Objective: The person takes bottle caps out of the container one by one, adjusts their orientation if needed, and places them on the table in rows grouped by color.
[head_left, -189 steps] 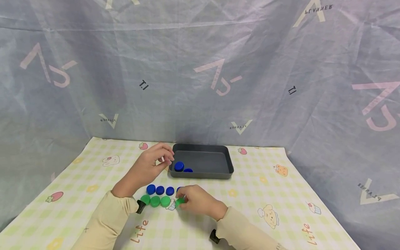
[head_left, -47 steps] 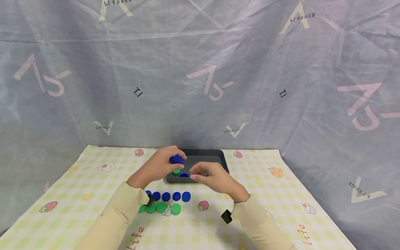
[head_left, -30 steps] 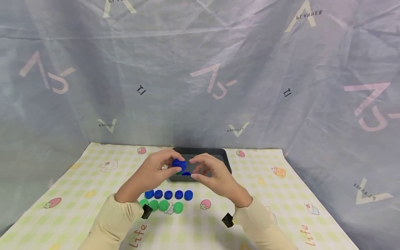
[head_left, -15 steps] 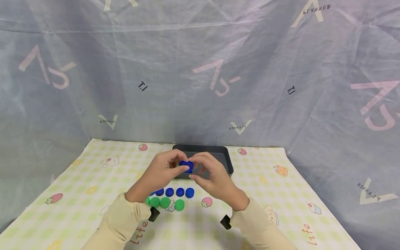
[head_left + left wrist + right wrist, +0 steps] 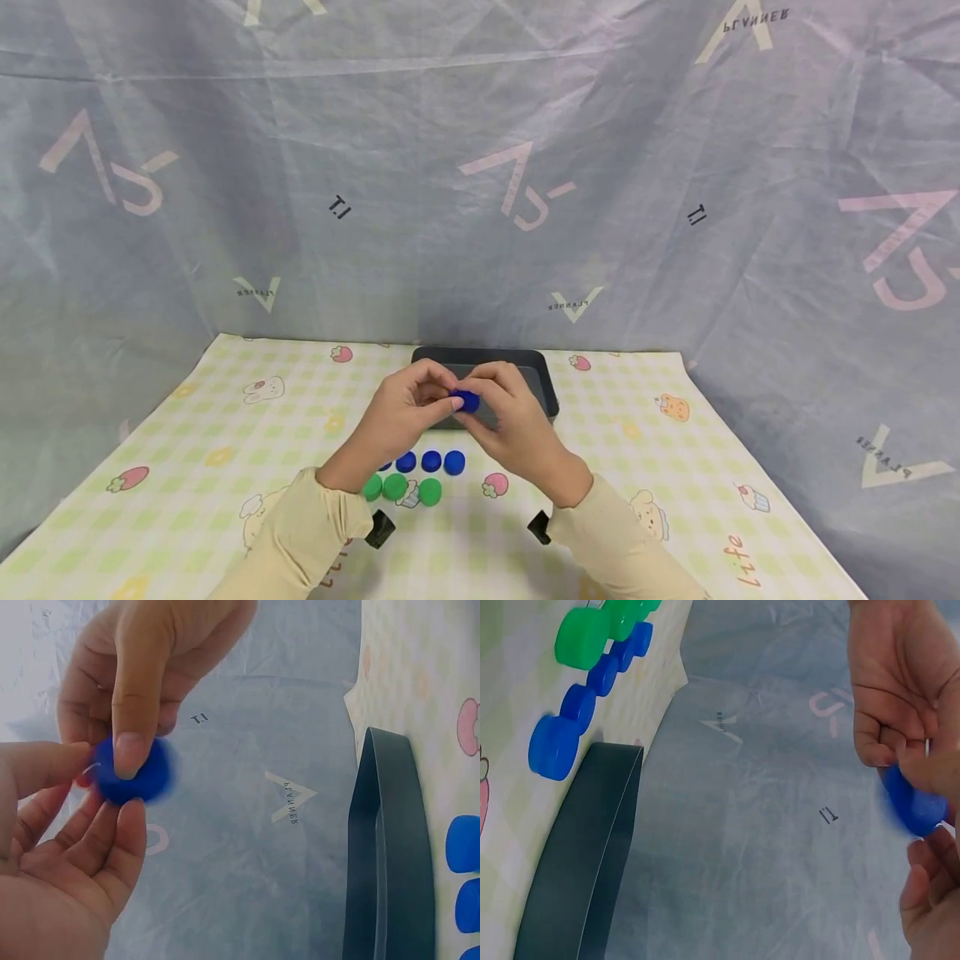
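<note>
A blue bottle cap (image 5: 469,401) is held up in the air between both hands, over the near side of the dark grey tray (image 5: 550,385). My left hand (image 5: 392,417) pinches it from the left, thumb on the near face. From the right, my right hand (image 5: 519,423) grips the same cap with thumb and fingers. The wrist views show the cap blurred, with the fingers of both hands around it. On the cloth below lie a row of blue caps (image 5: 454,462) and a row of green caps (image 5: 431,492), their left ends hidden by my left arm.
The tray stands at the back of the table, close to the grey curtain (image 5: 420,208). My hands cover much of its inside. A checked, printed cloth (image 5: 615,467) covers the table. Dark wrist mounts (image 5: 380,529) hang below the sleeves.
The left hand has carried the blue cap rightward, and the right hand has closed in and taken hold of it too. Earlier, the right hand set a green cap in the near row.
</note>
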The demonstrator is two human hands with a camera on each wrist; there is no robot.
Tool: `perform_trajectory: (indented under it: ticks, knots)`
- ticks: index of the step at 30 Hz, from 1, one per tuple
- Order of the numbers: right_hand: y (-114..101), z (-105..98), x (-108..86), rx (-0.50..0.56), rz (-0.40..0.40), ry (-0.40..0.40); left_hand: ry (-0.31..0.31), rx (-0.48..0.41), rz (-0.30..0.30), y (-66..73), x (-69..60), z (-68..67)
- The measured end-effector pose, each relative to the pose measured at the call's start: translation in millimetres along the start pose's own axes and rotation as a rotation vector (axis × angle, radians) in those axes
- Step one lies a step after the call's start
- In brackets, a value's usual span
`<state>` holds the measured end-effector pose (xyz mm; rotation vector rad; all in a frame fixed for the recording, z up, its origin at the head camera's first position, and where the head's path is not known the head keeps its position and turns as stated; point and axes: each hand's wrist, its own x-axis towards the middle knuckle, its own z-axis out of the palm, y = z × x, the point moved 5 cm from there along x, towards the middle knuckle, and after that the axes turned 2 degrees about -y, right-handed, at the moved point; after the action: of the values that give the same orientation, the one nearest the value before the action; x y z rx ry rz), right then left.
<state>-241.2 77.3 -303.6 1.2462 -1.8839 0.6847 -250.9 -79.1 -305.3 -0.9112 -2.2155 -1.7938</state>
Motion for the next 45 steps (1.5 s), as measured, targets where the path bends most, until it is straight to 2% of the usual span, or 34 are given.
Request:
perform_trajectory:
  ticks: [4,8,11,14,16,19,21,23,28,31,34,37,39,41,45]
  knots:
    - [0,1,0.2,0.014,0.005,-0.008,0.002,-0.029,-0.031,-6.1,1.7,0.6]
    - [1,4,-0.7,-0.011,0.022,-0.009,0.059,-0.064,-0.053,-11.4,3.1,-0.7]
    - [2,6,-2.1,-0.056,0.035,-0.01,0.144,-0.146,-0.062,-13.3,3.4,-2.4]
    - [1,8,-3.0,-0.077,0.015,-0.044,0.214,-0.254,-0.093,-15.9,3.8,-2.0]
    - [0,9,-3.4,-0.086,-0.008,-0.066,0.232,-0.326,-0.126,-18.5,4.2,-0.1]
    - [0,10,-4.1,-0.097,-0.03,-0.083,0.241,-0.387,-0.164,-21.3,4.6,1.9]
    - [2,9,-4.5,-0.101,-0.02,-0.081,0.251,-0.378,-0.178,-22.2,4.6,1.8]
    - [6,9,-5.8,-0.095,0.017,-0.079,0.269,-0.328,-0.179,-22.3,4.4,0.1]
    - [25,12,-11.3,-0.048,0.207,-0.116,0.318,-0.183,-0.133,-20.8,4.0,-8.2]
    - [37,18,-16.7,-0.016,0.333,-0.218,0.323,-0.142,-0.097,-17.2,3.5,-13.2]
    - [47,29,-24.8,0.002,0.426,-0.407,0.324,-0.112,-0.059,-11.0,2.9,-18.9]
    - [52,43,-36.2,0.008,0.453,-0.627,0.333,-0.106,-0.021,-5.1,2.3,-25.9]
    - [54,51,-44.3,0.009,0.452,-0.735,0.341,-0.103,-0.005,-2.5,2.0,-30.7]
    - [57,57,-52.1,0.011,0.464,-0.808,0.344,-0.108,0.002,-1.2,1.9,-34.9]
    - [63,65,-64.5,-0.004,0.523,-0.892,0.337,-0.122,0.014,0.1,1.8,-39.7]
